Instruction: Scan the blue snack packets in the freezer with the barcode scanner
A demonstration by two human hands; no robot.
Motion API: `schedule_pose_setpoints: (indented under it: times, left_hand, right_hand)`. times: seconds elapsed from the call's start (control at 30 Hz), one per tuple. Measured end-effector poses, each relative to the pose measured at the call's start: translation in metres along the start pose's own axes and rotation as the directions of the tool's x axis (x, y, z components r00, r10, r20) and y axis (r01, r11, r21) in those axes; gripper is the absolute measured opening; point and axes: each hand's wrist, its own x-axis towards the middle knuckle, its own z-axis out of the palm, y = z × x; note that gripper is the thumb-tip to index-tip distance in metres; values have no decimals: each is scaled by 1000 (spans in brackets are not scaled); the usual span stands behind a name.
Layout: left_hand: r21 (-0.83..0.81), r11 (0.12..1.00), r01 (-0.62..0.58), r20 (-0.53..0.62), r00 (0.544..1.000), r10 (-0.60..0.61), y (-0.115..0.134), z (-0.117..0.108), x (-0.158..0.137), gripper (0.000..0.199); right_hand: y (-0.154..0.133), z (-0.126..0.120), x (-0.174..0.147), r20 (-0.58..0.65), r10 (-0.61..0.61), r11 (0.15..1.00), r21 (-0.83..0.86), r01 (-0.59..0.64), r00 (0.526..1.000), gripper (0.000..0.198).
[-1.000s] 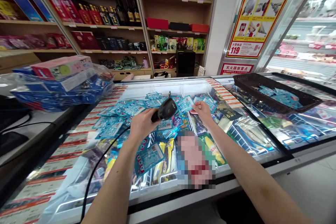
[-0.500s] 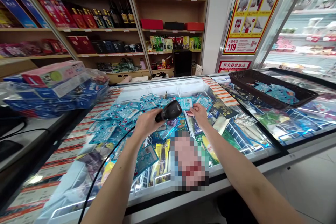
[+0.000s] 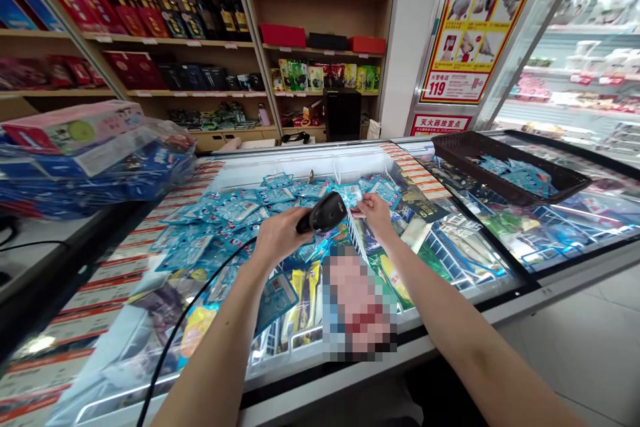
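My left hand [image 3: 279,235] is wrapped round the handle of a black barcode scanner [image 3: 325,212], whose head points right. Its black cable [image 3: 193,303] runs down along my left forearm. Between thumb and fingers my right hand [image 3: 376,212] pinches a blue packet [image 3: 350,195], just beyond the scanner head. A printed label on the packet faces up. To the left, many similar blue packets [image 3: 227,210] lie in a loose heap on the glass top of the freezer [image 3: 240,167]. Another blue packet [image 3: 277,300] lies nearer to me, partly behind my left forearm.
A dark brown basket [image 3: 565,190] with several blue packets stands on the right. Plastic-wrapped boxes [image 3: 90,167] are stacked at the left. A pixelated patch [image 3: 357,300] covers something near the front edge. Shelves of boxes and bottles [image 3: 190,40] stand behind the freezer.
The camera view has shifted slightly, so the background sits a little differently. The hands keep their holds on the scanner and the packet; the packet is tilted slightly differently.
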Motion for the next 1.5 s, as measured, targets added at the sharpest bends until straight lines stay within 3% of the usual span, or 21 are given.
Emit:
schedule_pose_setpoints:
  times: [1.03,1.3,1.5]
  left_hand:
    - [3,1000,0,7,1000,0,10,-1,-1,38]
    - [-1,1000,-1,15,1000,1,12,1,0,38]
    - [1,1000,19,-1,1000,-19,10,-2,-3,38]
  right_hand:
    - [-3,2,-1,26,-26,999,-22,27,999,30]
    - [-3,1,0,6,-36,995,-96,36,999,26]
    - [-2,0,0,25,-32,998,-50,34,999,30]
